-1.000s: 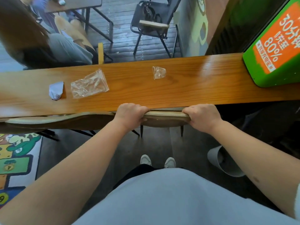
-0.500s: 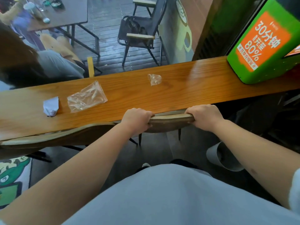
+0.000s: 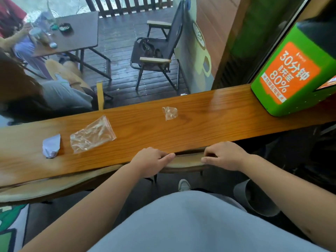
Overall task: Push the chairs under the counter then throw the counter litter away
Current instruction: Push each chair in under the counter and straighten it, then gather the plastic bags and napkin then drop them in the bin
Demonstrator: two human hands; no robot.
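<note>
A long wooden counter (image 3: 209, 113) runs across in front of me. On it lie a crumpled pale paper (image 3: 51, 148) at the left, a large clear plastic bag (image 3: 92, 134) beside it, and a small clear wrapper (image 3: 170, 113) near the middle. A chair's curved wooden back (image 3: 187, 160) sits tight against the counter's near edge. My left hand (image 3: 151, 162) and my right hand (image 3: 225, 156) both rest on its top rail, fingers curled over it. A second chair back (image 3: 54, 190) lies along the counter edge to the left.
A green box with an orange label (image 3: 294, 73) stands on the counter's right end. A grey bin (image 3: 254, 199) is on the floor at my right. Beyond the glass are a table, a folding chair and seated people. A patterned mat covers the floor at left.
The chair back has slid forward until it meets the counter edge. My grip on its rail has loosened, and my view has lifted toward the window.
</note>
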